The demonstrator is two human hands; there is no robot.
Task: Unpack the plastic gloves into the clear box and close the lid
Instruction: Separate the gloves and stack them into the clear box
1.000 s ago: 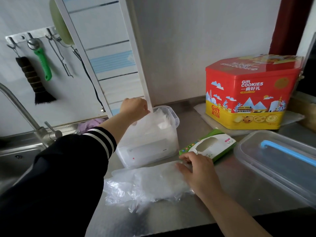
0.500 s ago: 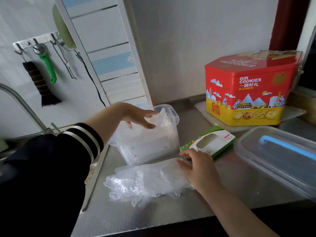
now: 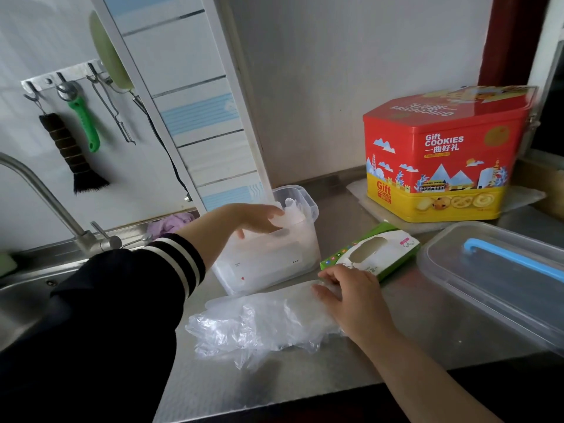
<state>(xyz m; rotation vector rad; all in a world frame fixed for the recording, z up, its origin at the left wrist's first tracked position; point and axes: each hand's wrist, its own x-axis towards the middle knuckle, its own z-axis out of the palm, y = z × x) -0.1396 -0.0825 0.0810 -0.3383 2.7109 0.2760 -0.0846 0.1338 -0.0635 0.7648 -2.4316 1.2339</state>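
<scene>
Left hand [image 3: 256, 219] has dropped onto gloves in the clear box [image 3: 268, 257] at centre frame, fingers flat, seemingly pressing. Right hand [image 3: 351, 296] lies open on the loose pile [image 3: 259, 325]; springy film may rebound, blocking the lid.

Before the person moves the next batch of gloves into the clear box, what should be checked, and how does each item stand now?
1. Clear box open at the top: ok.
2. Gloves already in the box pressed below the rim: not ok; left hand rests on them and some stick up at the back.
3. Remaining glove pile on the counter within reach: ok; right hand lies on its end.
4. Green carton emptied: cannot tell.
5. The box's lid located: cannot tell.
</scene>
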